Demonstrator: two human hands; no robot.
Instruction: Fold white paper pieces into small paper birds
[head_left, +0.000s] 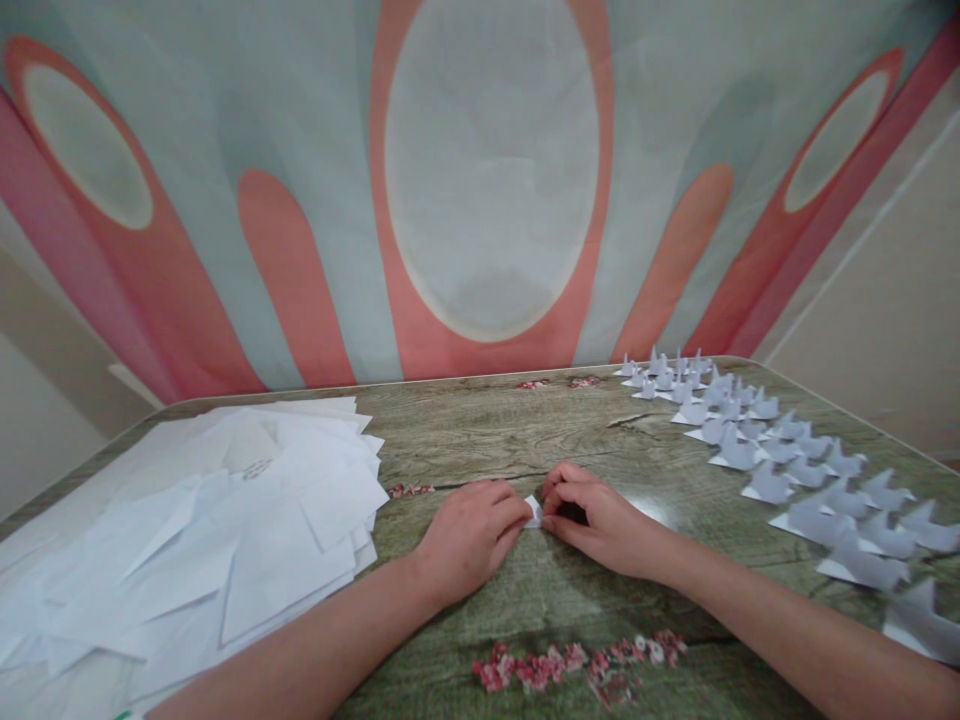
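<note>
Head view: left hand (471,532) and right hand (600,518) pinch small white paper (533,514); pointed white-paper figures (733,450) look done, flat white sheets (341,500) remain.

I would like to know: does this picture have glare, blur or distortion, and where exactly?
Head view: a bright glare patch on the table, beside the right hand; same head view: the backdrop pattern slants outward toward both sides; head view again: far paper birds look soft, and creases in the small paper are unclear.

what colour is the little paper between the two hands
White; the little paper shows in the head view, the only one here.
</note>
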